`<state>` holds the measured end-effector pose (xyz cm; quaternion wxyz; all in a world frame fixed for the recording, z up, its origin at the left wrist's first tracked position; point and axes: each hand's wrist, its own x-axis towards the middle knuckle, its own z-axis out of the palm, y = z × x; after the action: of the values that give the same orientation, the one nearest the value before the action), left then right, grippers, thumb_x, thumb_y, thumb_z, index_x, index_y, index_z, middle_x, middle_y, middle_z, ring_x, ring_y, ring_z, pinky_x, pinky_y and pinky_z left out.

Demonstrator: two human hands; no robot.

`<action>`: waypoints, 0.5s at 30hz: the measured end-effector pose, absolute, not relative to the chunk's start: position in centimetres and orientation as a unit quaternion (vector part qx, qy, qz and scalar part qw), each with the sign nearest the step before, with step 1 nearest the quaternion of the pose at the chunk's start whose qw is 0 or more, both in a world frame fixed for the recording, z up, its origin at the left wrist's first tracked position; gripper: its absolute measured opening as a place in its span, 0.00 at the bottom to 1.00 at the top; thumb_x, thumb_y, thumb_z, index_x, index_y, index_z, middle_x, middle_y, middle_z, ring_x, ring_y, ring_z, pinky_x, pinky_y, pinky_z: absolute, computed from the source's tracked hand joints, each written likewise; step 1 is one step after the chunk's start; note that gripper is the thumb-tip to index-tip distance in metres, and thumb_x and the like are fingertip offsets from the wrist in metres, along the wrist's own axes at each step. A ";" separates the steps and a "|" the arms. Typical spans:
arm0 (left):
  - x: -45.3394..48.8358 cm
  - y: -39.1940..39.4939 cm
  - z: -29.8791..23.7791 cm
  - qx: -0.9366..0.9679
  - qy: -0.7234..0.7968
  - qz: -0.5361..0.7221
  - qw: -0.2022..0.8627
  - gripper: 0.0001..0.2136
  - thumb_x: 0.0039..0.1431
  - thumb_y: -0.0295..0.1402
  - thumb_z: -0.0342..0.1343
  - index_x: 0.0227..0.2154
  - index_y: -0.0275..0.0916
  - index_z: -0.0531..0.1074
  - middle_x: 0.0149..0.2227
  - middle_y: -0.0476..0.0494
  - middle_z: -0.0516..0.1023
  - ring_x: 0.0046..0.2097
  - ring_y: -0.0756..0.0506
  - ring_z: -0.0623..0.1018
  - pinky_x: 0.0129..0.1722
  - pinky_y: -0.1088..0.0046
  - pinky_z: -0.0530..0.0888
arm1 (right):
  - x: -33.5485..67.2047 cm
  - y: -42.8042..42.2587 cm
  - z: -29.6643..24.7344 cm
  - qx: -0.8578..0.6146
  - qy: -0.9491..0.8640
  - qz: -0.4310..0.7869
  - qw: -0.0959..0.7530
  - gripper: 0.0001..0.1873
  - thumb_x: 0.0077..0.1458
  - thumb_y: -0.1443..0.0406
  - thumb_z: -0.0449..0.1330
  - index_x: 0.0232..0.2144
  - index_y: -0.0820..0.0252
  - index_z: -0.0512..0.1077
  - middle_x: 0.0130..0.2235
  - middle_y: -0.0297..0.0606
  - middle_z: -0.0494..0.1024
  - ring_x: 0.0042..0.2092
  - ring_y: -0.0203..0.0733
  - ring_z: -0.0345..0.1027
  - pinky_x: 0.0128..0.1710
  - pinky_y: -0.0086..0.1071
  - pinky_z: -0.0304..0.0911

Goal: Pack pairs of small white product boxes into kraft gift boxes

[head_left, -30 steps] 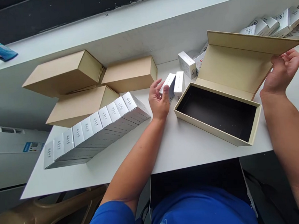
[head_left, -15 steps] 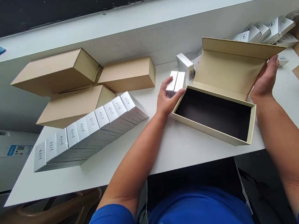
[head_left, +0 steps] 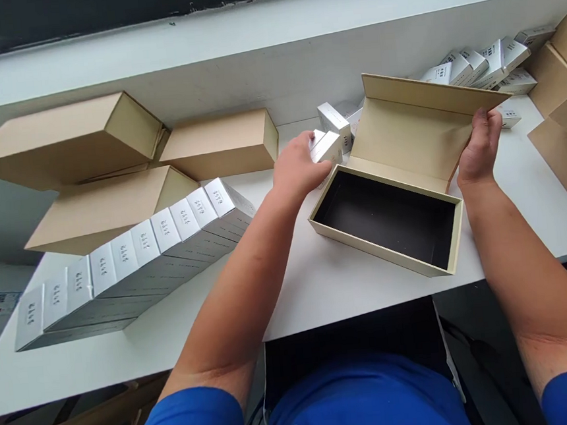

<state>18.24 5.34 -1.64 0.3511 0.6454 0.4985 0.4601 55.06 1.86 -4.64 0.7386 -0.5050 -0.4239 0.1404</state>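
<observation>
Right now the fingers of my left hand [head_left: 299, 165] are parted only as far as a pair of small white boxes [head_left: 326, 146], which they clasp side by side: thumb stretched along the near end, fingertips curled over the far side. My hand covers the lower part of the pair, so I cannot tell whether it rests on the table [head_left: 296, 304]. The two sit just beyond the rear left corner of the tan box [head_left: 376, 250], close to an upright white carton [head_left: 335, 126]. With my right hand [head_left: 480, 145] I pinch the side edge of the raised lid [head_left: 412, 128], thumb on the inner side, the other fingers partly hidden behind it. Below the lid, the box shows its black inside, with nothing lying in it. To the left of my left forearm runs a slanting row of white cartons [head_left: 133, 262], packed against one another, and behind them lie three closed tan boxes [head_left: 218, 142]. Further right, more white cartons [head_left: 492, 65] lean in a loose heap beside brown cardboard [head_left: 566, 154].
</observation>
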 end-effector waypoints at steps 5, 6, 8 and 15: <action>17.0 6.4 -1.8 0.649 0.513 0.453 0.333 0.30 0.30 0.20 0.74 0.42 0.47 0.79 0.38 0.41 0.75 0.61 0.19 0.73 0.71 0.27 0.61 | 54.8 2.1 -4.5 -0.510 -0.410 0.144 0.742 0.07 0.69 0.58 0.55 0.40 0.53 0.62 0.41 0.35 0.67 0.47 0.41 0.65 0.60 0.41 0.63; 16.8 6.1 -1.3 0.648 0.509 0.464 0.325 0.30 0.32 0.21 0.75 0.43 0.46 0.78 0.38 0.41 0.76 0.62 0.19 0.73 0.71 0.27 0.61 | 54.8 2.1 -4.5 -0.515 -0.407 0.143 0.740 0.07 0.69 0.58 0.55 0.40 0.53 0.62 0.42 0.36 0.68 0.47 0.41 0.65 0.60 0.41 0.62; 16.6 5.0 0.4 0.640 0.494 0.506 0.301 0.30 0.37 0.25 0.77 0.47 0.45 0.77 0.42 0.41 0.77 0.64 0.21 0.72 0.71 0.28 0.62 | 54.7 2.1 -4.5 -0.523 -0.404 0.142 0.737 0.05 0.69 0.60 0.55 0.41 0.53 0.63 0.43 0.36 0.68 0.47 0.41 0.64 0.61 0.41 0.61; 18.4 -1.7 9.2 0.592 0.389 0.528 0.468 0.25 0.64 0.35 0.70 0.58 0.45 0.63 0.47 0.45 0.83 0.56 0.30 0.84 0.60 0.37 0.80 | 54.6 2.2 -4.5 -0.532 -0.395 0.145 0.735 0.03 0.69 0.63 0.55 0.39 0.54 0.63 0.40 0.33 0.63 0.44 0.39 0.60 0.59 0.41 0.60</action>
<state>18.38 -1.70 9.16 0.4680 0.5925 0.3887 0.5281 54.56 2.17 -4.48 0.7351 -0.5315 -0.3950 0.1453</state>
